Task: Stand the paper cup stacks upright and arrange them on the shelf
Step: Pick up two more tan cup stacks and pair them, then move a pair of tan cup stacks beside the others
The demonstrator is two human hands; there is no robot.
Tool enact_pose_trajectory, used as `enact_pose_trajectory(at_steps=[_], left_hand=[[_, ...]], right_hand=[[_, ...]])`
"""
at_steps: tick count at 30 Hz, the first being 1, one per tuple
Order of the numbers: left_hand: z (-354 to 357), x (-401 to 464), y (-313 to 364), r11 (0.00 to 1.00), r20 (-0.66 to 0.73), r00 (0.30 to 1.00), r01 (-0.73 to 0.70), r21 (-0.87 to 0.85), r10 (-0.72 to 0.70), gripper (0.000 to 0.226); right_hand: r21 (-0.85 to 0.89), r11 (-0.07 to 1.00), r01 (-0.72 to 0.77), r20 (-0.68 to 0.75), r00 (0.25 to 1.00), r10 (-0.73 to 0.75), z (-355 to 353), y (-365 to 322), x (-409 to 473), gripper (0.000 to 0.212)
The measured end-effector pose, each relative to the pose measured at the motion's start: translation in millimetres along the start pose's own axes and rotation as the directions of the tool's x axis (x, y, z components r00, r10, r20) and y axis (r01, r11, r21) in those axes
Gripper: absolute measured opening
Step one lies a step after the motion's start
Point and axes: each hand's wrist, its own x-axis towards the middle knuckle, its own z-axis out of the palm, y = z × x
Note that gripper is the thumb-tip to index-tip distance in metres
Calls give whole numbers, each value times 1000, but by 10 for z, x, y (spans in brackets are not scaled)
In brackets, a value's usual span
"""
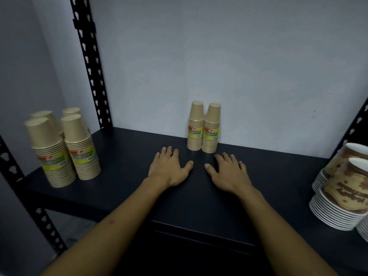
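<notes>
Two tan paper cup stacks (pixel 203 127) with yellow-green labels stand upright, mouths down, side by side against the back wall at the middle of the dark shelf (pixel 127 156). My left hand (pixel 169 168) lies flat, palm down, on the shelf just in front and left of them. To the right, my right hand (pixel 229 171) rests flat too, a little in front of the right stack. Both hands hold nothing and touch no cups. Several more tan cup stacks (pixel 63 148) stand upright at the shelf's left end.
Patterned brown-and-white cup stacks (pixel 340 192) stand at the shelf's right edge. Black perforated uprights rise at the back left (pixel 91 62) and the right (pixel 358 120). A pale wall closes the back. The shelf's front edge runs below my forearms.
</notes>
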Motion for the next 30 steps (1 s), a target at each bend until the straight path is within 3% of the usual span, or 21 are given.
enact_pose_trajectory(at_steps=[12, 14, 17, 20, 23, 27, 30], left_hand=[[-382, -1131, -431, 991, 77, 989, -129, 38, 126, 77], [-566, -1272, -553, 988, 9, 990, -140, 67, 140, 75], [-891, -1449, -746, 977, -202, 960, -173, 125, 195, 66], [-1237, -1581, -998, 975, -467, 858, -156, 156, 212, 52], [-1544, -1656, -1324, 993, -651, 751, -68, 93, 112, 43], [-1804, -1614, -1745, 998, -733, 679, -3, -60, -42, 39], [-1811, -1523, -1899, 986, -676, 723, 45, -157, -141, 47]], right_hand=[[10, 980, 199, 60, 978, -199, 57, -429, -686, 57], [60, 965, 255, 61, 964, -259, 70, -606, -680, 54], [190, 913, 362, 48, 925, -377, 73, -965, -621, 48], [371, 817, 441, -12, 882, -471, 45, -1429, -546, 43], [491, 718, 493, -107, 852, -512, -42, -1920, -467, 42], [588, 616, 525, -205, 833, -514, -193, -2486, -357, 51], [630, 596, 498, -206, 847, -490, -229, -2764, -285, 59]])
